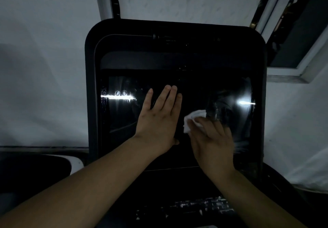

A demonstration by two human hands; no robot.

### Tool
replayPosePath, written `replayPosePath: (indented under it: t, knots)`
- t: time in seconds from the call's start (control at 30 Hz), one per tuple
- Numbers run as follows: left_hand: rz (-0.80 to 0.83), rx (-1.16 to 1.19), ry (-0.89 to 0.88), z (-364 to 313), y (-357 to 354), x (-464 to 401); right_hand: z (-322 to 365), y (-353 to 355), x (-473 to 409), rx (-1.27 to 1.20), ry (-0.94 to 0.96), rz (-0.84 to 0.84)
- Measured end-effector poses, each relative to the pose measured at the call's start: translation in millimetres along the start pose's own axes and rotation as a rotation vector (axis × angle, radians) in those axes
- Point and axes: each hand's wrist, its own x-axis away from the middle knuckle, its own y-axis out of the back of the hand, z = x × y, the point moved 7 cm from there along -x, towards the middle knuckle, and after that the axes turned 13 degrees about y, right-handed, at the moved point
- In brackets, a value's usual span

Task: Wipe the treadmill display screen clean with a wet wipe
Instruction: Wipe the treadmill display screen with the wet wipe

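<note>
Both forearms bare, no sleeves; left hand, right hand ungloved.

Treadmill display screen dark, glossy, off, tilted up, bright light streaks reflected at left and right edges, smudges near left streak; crumpled white wet wipe pressed on glass right of centre

The dark display screen carries a flat left hand at nine o'clock of the crumpled wet wipe under the right hand.

Dim home room, treadmill console, window frame
</note>
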Motion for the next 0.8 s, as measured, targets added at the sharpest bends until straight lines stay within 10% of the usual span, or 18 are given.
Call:
replayPosePath:
  t: [0.37,0.8]
  knots:
    - [0.000,-0.033,0.011,0,1,-2,-57,-21,-122,0.029,-0.058,0.174]
    - [-0.001,-0.017,0.023,0,-1,-2,-9,2,-36,-0.059,0.142,0.103]
